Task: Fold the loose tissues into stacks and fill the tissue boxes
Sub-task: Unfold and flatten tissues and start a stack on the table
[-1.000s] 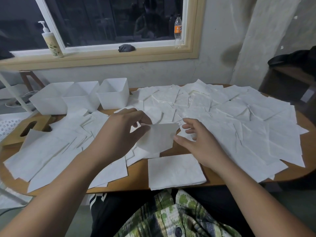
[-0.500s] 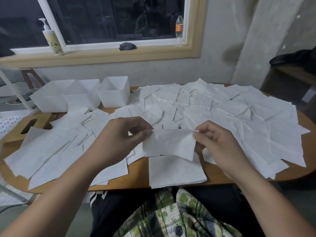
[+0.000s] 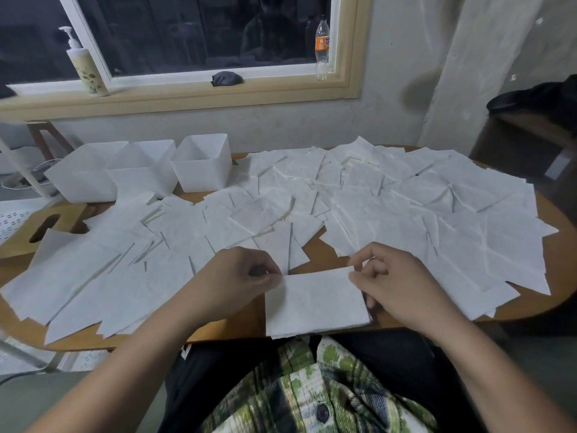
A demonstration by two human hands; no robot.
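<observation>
Tissue pinched by left hand and right hand, seemingly atop stack

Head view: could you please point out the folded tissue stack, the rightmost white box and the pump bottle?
folded tissue stack (image 3: 315,304), head view, top sheet's middle.
rightmost white box (image 3: 203,175), head view, front wall.
pump bottle (image 3: 86,70), head view, body.
</observation>
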